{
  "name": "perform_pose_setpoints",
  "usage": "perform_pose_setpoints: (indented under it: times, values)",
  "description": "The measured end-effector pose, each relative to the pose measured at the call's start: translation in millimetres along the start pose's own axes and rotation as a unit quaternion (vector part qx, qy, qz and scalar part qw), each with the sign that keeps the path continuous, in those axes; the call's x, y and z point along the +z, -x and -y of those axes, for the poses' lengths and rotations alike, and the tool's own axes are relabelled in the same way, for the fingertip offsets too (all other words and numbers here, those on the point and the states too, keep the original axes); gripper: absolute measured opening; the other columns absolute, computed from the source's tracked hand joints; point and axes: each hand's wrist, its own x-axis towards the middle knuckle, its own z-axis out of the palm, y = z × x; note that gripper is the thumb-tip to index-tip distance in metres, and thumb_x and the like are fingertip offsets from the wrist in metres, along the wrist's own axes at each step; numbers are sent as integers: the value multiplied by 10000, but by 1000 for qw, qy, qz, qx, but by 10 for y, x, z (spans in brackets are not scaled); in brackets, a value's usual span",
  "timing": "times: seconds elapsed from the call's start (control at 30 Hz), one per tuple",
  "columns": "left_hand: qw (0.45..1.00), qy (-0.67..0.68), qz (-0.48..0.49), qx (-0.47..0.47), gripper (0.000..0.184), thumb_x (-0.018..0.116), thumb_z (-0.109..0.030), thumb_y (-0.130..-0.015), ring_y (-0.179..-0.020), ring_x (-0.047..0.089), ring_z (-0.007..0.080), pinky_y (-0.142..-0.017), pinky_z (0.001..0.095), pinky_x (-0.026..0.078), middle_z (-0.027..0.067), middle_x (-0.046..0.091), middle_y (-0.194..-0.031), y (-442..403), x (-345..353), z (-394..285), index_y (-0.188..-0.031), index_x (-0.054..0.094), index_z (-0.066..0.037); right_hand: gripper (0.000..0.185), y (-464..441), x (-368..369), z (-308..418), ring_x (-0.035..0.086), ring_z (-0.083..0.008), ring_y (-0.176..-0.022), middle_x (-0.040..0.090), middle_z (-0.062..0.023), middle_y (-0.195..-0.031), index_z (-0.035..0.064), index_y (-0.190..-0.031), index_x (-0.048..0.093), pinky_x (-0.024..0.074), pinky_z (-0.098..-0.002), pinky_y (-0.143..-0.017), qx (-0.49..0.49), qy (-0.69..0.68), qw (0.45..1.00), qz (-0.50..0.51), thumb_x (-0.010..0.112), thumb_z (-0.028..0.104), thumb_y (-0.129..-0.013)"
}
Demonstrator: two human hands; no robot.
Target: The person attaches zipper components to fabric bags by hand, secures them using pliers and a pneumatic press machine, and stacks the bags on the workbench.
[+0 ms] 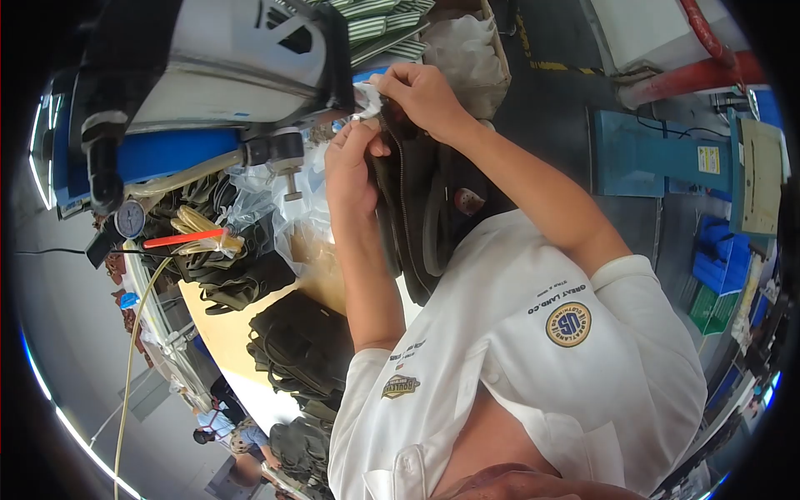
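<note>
My left hand is closed, its thumb and fingertips pinching the lower edge of a small white piece that looks soft and crumpled. Bent at the fingers, my right hand is closed at the upper edge of the same piece. Exactly what the fingertips grip is partly hidden. A dark bag with a long zipper hangs below and between my hands, close against my shirt. Just left of the white piece stands the black-edged end of a metal machine.
Dark bags are piled on the table to the left, near clear plastic wrapping. Green striped pieces and a box of white plastic lie ahead. A pressure gauge hangs at left. Other people are farther off.
</note>
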Motion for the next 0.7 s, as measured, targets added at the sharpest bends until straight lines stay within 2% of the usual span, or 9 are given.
perform_pose_setpoints:
  times: [0.1, 0.2, 0.37, 0.5, 0.6, 0.7]
  values:
    - [1000, 15, 1, -7, 124, 631, -77, -857, -645, 530, 124, -668, 249, 422, 25, 563, -656, 8, -10, 10, -745, 588, -48, 272, 2, 13, 24, 507, -39, -565, 557, 30, -628, 51, -754, 636, 403, -221, -501, 6, -10, 1000, 2, 669, 253, -932]
    - [1000, 9, 5, -11, 129, 629, -80, -863, -645, 530, 122, -665, 250, 420, 27, 567, -655, 11, -12, 6, -744, 587, -49, 295, -33, -26, -21, 559, -59, -557, 605, -3, -622, 22, -765, 648, 444, -233, -518, 5, -7, 1000, 17, 668, 265, -931]
    - [1000, 16, 25, 0, 152, 638, -109, -884, -643, 522, 102, -663, 231, 408, 19, 570, -659, 30, -21, 9, -752, 586, -52, 247, -16, -46, 12, 525, -46, -612, 568, 30, -679, 51, -799, 632, 427, -216, -567, 29, -53, 997, 41, 641, 246, -951]
    - [997, -66, 21, 28, 126, 655, -117, -892, -652, 525, 68, -649, 207, 392, 0, 586, -686, 234, 31, -11, -798, 610, -45, 217, 302, -66, 236, 511, -35, -694, 554, 42, -749, 58, -857, 620, 421, -206, -630, 29, -48, 998, 1, 616, 245, -968]
    - [990, -126, 11, 65, 95, 680, -103, -885, -661, 533, 45, -624, 200, 396, -18, 605, -711, 528, 119, 17, -861, 641, -21, 244, 589, -174, 321, 541, -34, -688, 568, 37, -740, 28, -892, 633, 451, -205, -633, -15, 14, 1000, -9, 616, 258, -973]
    - [974, -202, -5, 102, 73, 678, -72, -885, -694, 551, 53, -650, 205, 417, -12, 619, -748, 851, 191, 26, -893, 644, -8, 249, 822, -224, 388, 513, -23, -684, 545, 49, -734, 26, -909, 622, 446, -198, -644, -59, 23, 998, 17, 604, 262, -986]
